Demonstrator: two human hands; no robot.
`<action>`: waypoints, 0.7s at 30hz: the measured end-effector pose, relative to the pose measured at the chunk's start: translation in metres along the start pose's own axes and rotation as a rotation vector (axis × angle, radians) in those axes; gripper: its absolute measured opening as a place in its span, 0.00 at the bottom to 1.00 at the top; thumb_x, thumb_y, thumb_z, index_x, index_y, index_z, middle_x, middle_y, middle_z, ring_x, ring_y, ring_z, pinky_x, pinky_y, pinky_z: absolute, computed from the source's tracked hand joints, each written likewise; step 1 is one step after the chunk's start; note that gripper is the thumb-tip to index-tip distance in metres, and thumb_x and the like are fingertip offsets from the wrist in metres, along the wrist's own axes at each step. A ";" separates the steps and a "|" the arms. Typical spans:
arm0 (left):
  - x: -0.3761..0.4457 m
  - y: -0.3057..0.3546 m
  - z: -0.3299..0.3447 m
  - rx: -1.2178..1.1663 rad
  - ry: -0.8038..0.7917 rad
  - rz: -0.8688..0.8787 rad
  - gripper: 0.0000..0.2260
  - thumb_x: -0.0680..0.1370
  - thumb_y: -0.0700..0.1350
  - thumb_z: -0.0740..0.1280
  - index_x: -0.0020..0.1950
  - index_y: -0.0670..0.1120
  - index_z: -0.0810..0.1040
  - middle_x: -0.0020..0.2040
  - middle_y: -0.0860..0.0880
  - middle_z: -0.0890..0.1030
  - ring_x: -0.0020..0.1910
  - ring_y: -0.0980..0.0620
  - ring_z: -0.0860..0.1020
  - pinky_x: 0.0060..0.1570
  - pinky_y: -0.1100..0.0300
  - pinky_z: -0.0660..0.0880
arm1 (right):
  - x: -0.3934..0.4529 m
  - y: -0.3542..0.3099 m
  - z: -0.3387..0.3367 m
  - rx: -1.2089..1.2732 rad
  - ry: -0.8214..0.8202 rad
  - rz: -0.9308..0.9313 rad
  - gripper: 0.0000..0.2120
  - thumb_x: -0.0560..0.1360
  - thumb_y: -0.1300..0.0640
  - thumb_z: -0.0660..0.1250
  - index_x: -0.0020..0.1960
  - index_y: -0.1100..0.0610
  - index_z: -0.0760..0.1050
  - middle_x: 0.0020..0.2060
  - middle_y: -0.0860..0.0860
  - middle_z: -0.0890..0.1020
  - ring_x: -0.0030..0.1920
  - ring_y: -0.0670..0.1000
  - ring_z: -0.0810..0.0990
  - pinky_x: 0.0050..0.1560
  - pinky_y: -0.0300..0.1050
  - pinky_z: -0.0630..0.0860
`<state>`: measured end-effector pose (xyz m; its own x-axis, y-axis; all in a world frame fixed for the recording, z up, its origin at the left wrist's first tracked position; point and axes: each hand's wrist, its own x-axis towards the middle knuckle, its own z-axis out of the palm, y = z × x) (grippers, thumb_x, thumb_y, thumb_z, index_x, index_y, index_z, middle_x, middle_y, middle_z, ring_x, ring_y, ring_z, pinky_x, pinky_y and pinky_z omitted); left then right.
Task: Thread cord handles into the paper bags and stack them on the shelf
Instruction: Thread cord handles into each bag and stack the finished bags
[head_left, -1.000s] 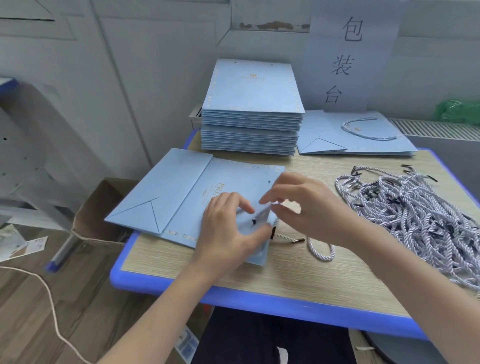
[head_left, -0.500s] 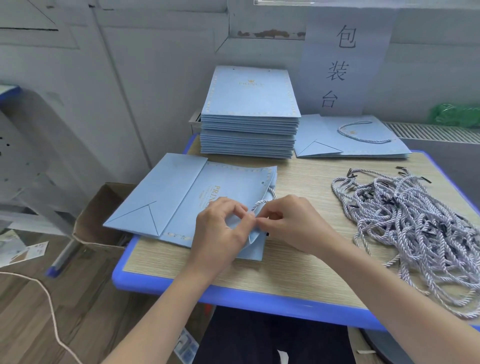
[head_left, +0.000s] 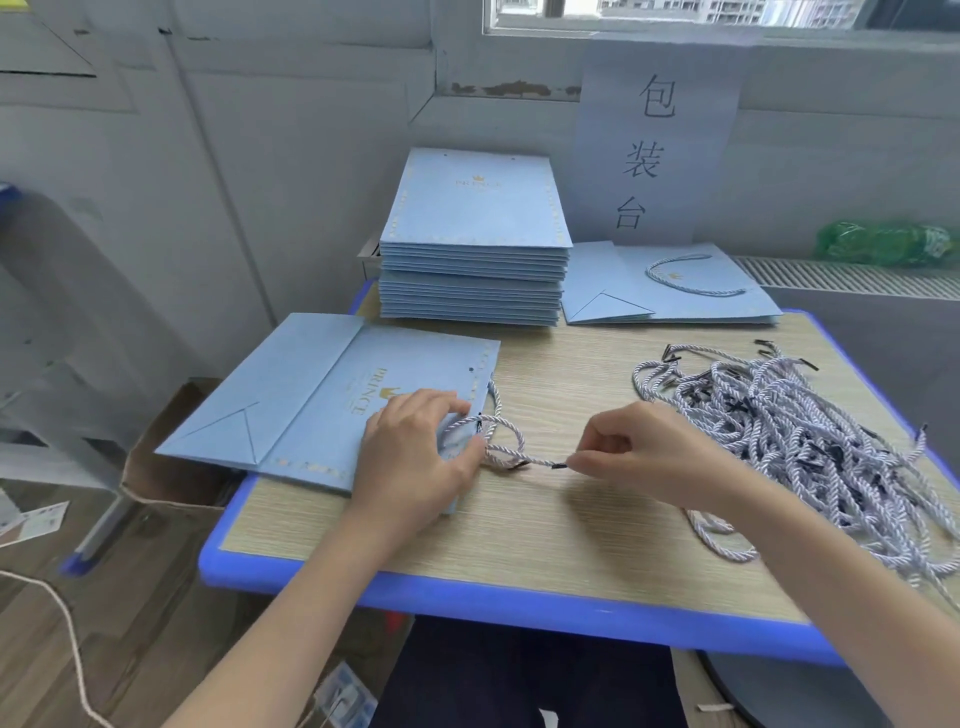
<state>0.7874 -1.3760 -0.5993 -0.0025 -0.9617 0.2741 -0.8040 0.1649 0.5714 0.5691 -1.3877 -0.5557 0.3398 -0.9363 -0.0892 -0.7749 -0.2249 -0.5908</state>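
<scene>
Pinched between the thumb and forefinger of the right hand (head_left: 644, 457) was the black-tipped end of a twisted white-and-lilac cord handle (head_left: 506, 449), the fingers closed narrowly on it. From that pinch the cord ran left across the tabletop, curled into a loose loop, and reached the open edge of a flat light-blue paper bag with gold "PRINCE" lettering (head_left: 332, 395). The left hand (head_left: 415, 452) lay palm-down on the near corner of that bag, fingers bent and pressing the paper flat, with the cord passing right against its fingertips; whether it also gripped the cord could not be told. The bag lay to the left of both hands, its folded bottom flap pointing away to the left and overhanging the table edge.

To the right of the right hand, near the wrist, sprawled a tangled heap of loose matching cords (head_left: 800, 441). Beyond the hands, toward the wall, stood a tall stack of flat light-blue bags (head_left: 475, 228), and just beside it on the right lay a low pile of bags with a cord handle already on top (head_left: 675, 286). All of it rested on a wood-grain table with a blue rim (head_left: 519, 597). Behind the piles a paper sign with black characters (head_left: 654, 140) hung on the wall.
</scene>
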 end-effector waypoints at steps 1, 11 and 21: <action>0.003 -0.001 -0.001 0.019 0.009 -0.004 0.23 0.68 0.61 0.59 0.54 0.50 0.81 0.55 0.54 0.80 0.58 0.51 0.73 0.59 0.57 0.65 | 0.000 0.001 0.000 -0.006 0.007 -0.001 0.07 0.73 0.53 0.70 0.37 0.52 0.79 0.23 0.42 0.73 0.25 0.39 0.69 0.29 0.32 0.65; 0.016 0.006 0.001 0.008 0.063 0.084 0.04 0.76 0.45 0.68 0.42 0.47 0.79 0.40 0.53 0.77 0.46 0.49 0.74 0.47 0.57 0.66 | 0.024 -0.022 0.032 0.037 0.124 -0.085 0.08 0.72 0.47 0.69 0.44 0.52 0.80 0.36 0.48 0.77 0.35 0.43 0.71 0.41 0.44 0.68; 0.009 0.004 -0.003 -0.121 0.065 0.041 0.10 0.79 0.51 0.55 0.46 0.45 0.68 0.41 0.46 0.81 0.44 0.45 0.80 0.44 0.47 0.73 | 0.046 -0.006 0.034 -0.217 0.204 0.017 0.04 0.73 0.51 0.63 0.46 0.47 0.68 0.43 0.46 0.73 0.48 0.52 0.74 0.45 0.46 0.68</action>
<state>0.7857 -1.3833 -0.5922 0.0077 -0.9380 0.3464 -0.7264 0.2329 0.6466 0.6075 -1.4201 -0.5829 0.2286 -0.9703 0.0788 -0.8830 -0.2407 -0.4029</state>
